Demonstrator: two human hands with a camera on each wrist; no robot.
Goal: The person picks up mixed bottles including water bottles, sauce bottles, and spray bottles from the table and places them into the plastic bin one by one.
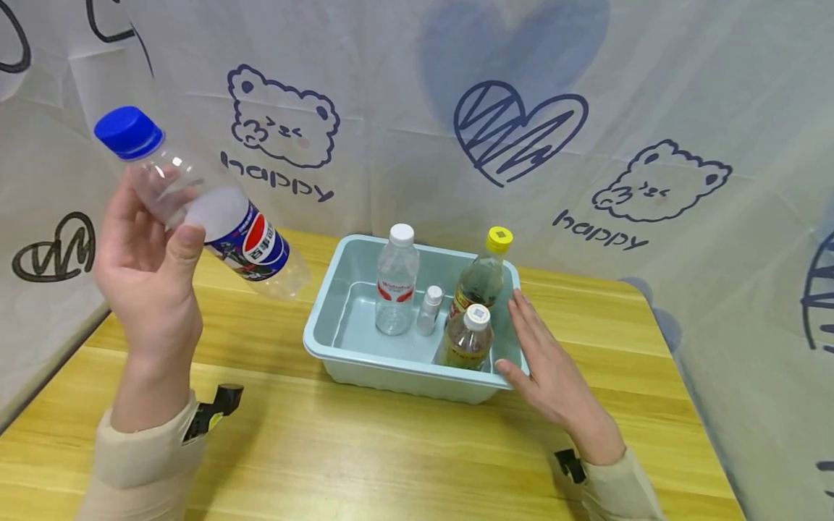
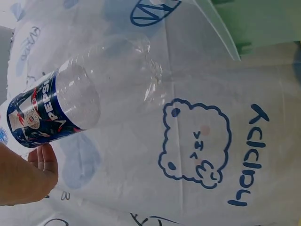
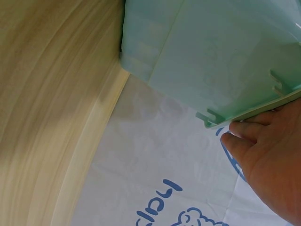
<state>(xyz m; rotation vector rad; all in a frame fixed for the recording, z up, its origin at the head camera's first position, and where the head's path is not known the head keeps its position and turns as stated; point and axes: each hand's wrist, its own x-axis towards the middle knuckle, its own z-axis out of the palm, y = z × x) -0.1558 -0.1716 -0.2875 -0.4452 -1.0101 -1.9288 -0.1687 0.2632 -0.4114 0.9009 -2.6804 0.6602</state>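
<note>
My left hand (image 1: 153, 271) grips a clear plastic Pepsi bottle (image 1: 257, 242) by its upper part, up and to the left of a light blue plastic bin (image 1: 397, 367). The bottle has a blue cap and tilts, its base pointing down toward the bin; its label (image 2: 42, 110) also shows in the left wrist view. My right hand (image 1: 554, 373) rests against the bin's right rim with fingers extended. Inside the bin stand a clear bottle (image 1: 396, 278) with a white cap, a small vial-like bottle (image 1: 429, 312), a yellow-capped bottle (image 1: 483, 278) and a white-capped bottle (image 1: 468, 344) with a yellowish label.
The bin stands on a wooden table (image 1: 365, 456). Behind the table hangs a pale cloth (image 1: 404, 159) printed with bears and hearts. The table's right edge (image 1: 691, 391) lies beyond my right hand.
</note>
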